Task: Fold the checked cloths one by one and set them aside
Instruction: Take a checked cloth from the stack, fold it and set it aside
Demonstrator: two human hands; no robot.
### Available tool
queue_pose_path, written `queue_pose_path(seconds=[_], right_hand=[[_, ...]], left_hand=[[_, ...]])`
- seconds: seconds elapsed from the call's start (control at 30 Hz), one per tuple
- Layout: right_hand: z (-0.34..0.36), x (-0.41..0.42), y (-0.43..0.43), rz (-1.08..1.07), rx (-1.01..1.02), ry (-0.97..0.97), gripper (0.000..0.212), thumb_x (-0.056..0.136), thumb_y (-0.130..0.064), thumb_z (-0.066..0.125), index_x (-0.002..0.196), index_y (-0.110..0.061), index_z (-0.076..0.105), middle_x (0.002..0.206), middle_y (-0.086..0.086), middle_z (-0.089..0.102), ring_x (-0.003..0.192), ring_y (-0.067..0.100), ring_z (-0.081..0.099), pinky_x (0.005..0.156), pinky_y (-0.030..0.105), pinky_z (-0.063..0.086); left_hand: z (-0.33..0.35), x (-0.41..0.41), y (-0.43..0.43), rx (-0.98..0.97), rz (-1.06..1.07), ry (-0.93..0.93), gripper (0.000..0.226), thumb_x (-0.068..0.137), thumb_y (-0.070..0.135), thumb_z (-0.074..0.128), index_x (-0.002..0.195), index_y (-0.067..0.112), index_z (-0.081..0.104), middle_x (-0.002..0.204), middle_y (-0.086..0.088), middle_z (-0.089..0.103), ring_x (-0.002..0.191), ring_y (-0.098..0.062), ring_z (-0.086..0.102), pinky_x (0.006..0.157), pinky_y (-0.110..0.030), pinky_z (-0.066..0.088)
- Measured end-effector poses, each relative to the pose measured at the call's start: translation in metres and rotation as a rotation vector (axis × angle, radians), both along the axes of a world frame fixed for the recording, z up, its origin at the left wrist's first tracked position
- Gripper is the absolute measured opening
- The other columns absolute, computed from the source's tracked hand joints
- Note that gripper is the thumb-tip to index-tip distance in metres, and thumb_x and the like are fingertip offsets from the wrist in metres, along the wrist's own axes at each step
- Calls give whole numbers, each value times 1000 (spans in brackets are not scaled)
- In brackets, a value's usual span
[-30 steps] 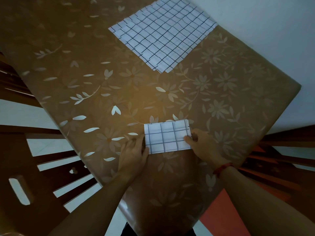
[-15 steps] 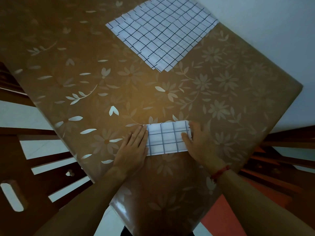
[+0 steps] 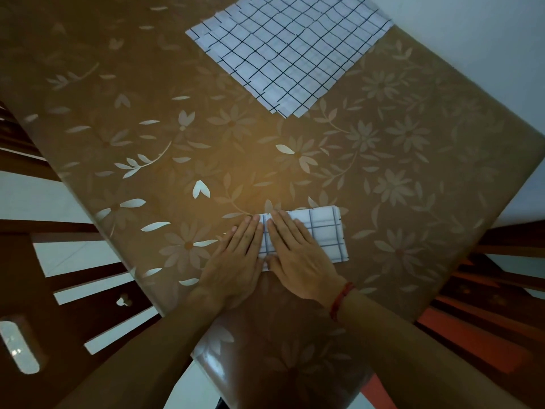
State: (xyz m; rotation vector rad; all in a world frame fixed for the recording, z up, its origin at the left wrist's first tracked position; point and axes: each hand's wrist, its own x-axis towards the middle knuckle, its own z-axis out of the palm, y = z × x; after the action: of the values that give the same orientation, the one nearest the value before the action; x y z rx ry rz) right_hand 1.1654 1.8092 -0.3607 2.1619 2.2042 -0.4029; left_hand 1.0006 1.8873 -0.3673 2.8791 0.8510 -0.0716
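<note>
Brown floral covering (image 3: 413, 172) lies over the table. A folded checked cloth (image 3: 326, 231), white with dark lines, rests flat on it near the person's edge.

Right hand (image 3: 298, 255): laid palm-down on the left half of the folded cloth, fingers straight and close together, pressing it flat and gripping nothing. The uncovered part of the cloth extends to the right of these fingers. A red thread band (image 3: 340, 299) sits on this wrist.

Left hand (image 3: 236, 258): palm-down just beside the right hand, fingers straight and together. The index finger lies along the cloth's left edge; the remaining fingers rest on the covering. Nothing is gripped.

Stack of unfolded checked cloths (image 3: 289, 48): lying flat well beyond the fingertips of both hands, at the far side of the table, edges slightly staggered.

Wooden chair (image 3: 73, 320): beside the table, to the left of the left hand.
</note>
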Motion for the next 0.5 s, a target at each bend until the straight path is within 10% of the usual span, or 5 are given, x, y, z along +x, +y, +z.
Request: queue_pose_path(seconds=[0.5], right_hand=[[20, 95, -36, 30, -190, -147, 69, 98, -44, 19, 152, -3, 5, 160, 14, 5, 149, 23, -2, 121, 42, 1]], left_hand=[[5, 1, 2, -9, -17, 45, 60, 98, 32, 24, 146, -3, 26, 154, -21, 23, 144, -32, 20, 115, -47, 26]])
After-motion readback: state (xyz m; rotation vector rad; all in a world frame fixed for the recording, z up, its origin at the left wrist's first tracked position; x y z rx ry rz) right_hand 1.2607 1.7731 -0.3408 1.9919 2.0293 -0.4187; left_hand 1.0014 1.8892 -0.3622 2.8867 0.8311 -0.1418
